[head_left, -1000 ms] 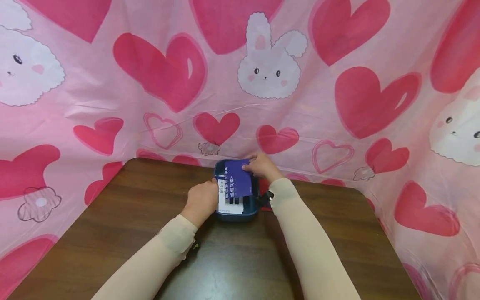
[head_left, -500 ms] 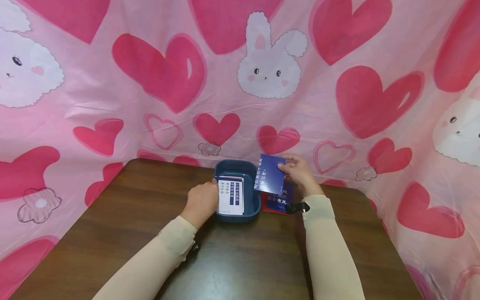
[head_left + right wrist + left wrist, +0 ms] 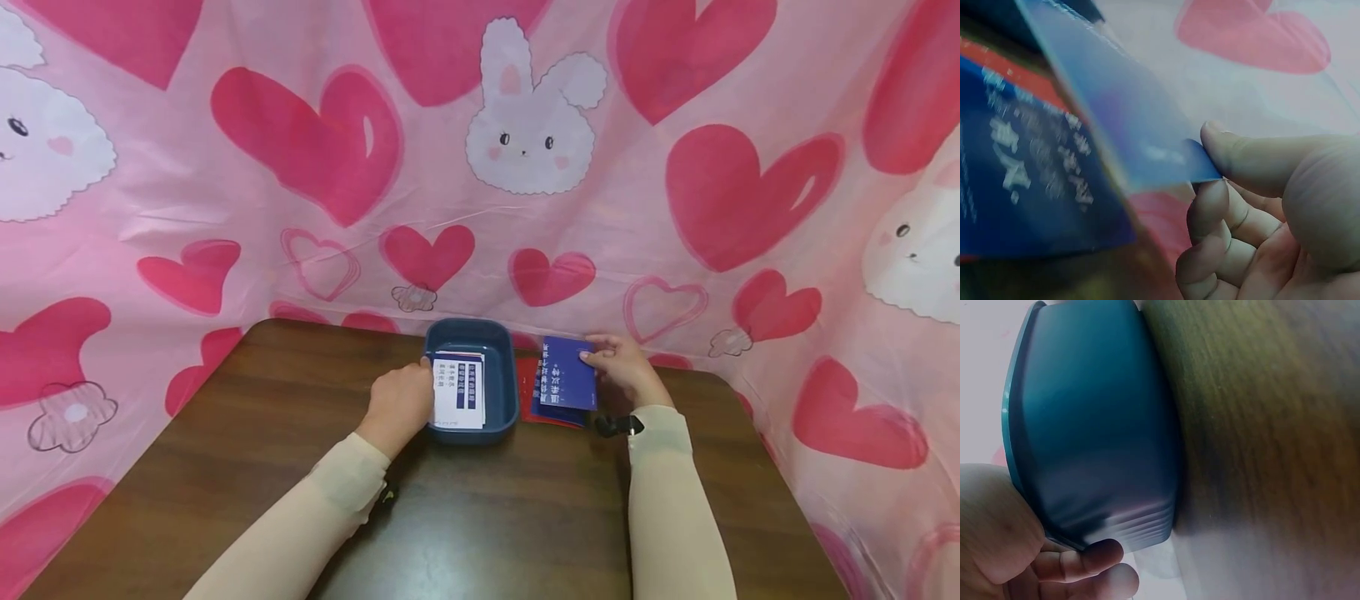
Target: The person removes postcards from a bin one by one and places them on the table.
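A dark blue plastic box [image 3: 501, 437] stands near the back of the table, with white printed cards [image 3: 459, 404] lying in its left part. My left hand [image 3: 397, 404] grips the box's left rim, and the left wrist view shows its fingers [image 3: 1079, 562] at the box's outer wall. Between thumb and fingers, my right hand [image 3: 624, 367] pinches a blue card [image 3: 568, 375] with white writing by its right edge. That card is held just above a pile with a blue card [image 3: 1029, 181] on top and red cards [image 3: 527, 387] beneath, right of the box.
The brown wooden table [image 3: 480, 517] ends close behind the box and pile. A pink curtain [image 3: 637, 225] with hearts and rabbits hangs behind and along the sides. A black strap [image 3: 618, 426] is at the right wrist.
My right hand has carried the blue card out of the box, rightward and down to just above the pile. My left hand has stayed on the box's rim.
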Available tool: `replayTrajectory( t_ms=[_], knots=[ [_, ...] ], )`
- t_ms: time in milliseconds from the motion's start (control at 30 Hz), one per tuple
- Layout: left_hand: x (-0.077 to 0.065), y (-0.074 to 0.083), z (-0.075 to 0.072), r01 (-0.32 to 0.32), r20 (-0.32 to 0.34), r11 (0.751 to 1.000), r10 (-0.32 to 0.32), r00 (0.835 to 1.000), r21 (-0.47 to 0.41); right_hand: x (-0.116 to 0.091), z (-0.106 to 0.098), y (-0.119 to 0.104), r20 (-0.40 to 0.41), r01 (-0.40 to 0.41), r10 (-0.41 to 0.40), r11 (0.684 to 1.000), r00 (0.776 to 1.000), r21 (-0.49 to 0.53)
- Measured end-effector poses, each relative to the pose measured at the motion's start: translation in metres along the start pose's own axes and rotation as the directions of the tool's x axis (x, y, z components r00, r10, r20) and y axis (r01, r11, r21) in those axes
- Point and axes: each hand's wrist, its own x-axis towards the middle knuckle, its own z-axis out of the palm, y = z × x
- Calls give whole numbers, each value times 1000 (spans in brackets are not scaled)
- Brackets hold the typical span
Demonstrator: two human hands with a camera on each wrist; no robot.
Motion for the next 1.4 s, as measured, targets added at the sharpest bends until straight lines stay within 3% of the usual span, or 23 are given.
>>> replayTrajectory(
  t_ms=[400,767,1200,1400],
  knots=[
    [-1,-3,-1,-7,-15,1000,7,1000,9,2,0,23,3,-103,104,987,995,-126],
    [-1,-3,1,2,6,1000,-2,1000,9,5,14,24,-63,-40,18,927,998,-373],
    [1,-1,1,-3,13,1000,3,1000,4,4,15,23,-93,-58,20,901,995,-429],
    [2,1,1,-8,14,1000,8,1000,1,5,9,27,-75,-46,17,914,997,-404]
  ],
)
